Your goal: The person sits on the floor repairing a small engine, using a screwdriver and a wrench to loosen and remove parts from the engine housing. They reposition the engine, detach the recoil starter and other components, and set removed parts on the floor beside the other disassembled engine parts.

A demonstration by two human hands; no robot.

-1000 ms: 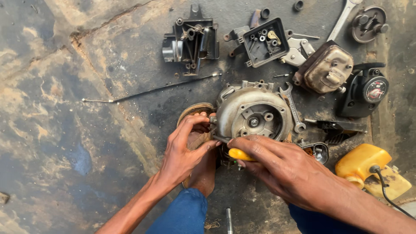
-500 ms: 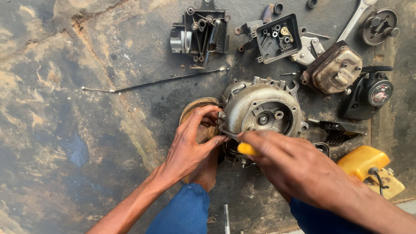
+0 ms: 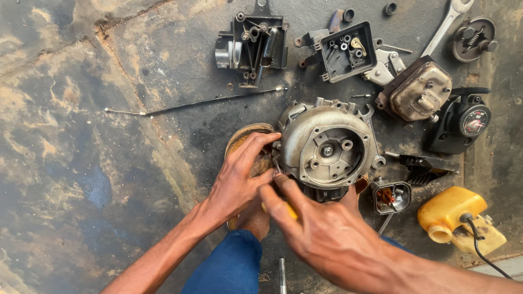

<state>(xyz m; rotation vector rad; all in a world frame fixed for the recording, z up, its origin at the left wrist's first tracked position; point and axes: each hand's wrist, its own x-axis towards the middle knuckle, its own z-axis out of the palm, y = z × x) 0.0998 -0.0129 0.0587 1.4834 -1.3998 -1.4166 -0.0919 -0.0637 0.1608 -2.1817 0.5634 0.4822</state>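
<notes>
Nearest the camera, the right hand (image 3: 327, 239) is closed around a yellow-handled screwdriver (image 3: 289, 211), its tip at the near-left edge of the engine crankcase housing (image 3: 327, 147). The left hand (image 3: 239, 179) steadies that same edge, fingers curled against the casting (not clamped around it). Disassembly looks well advanced — the housing sits stripped at scene centre. Farther off lie a yellow fuel tank (image 3: 455, 209) at right, a muffler (image 3: 419, 90), a black parts tray (image 3: 346, 51), and a wrench (image 3: 444, 24). Compared with the earlier frame, the right hand has shifted left — covering more of the handle.
</notes>
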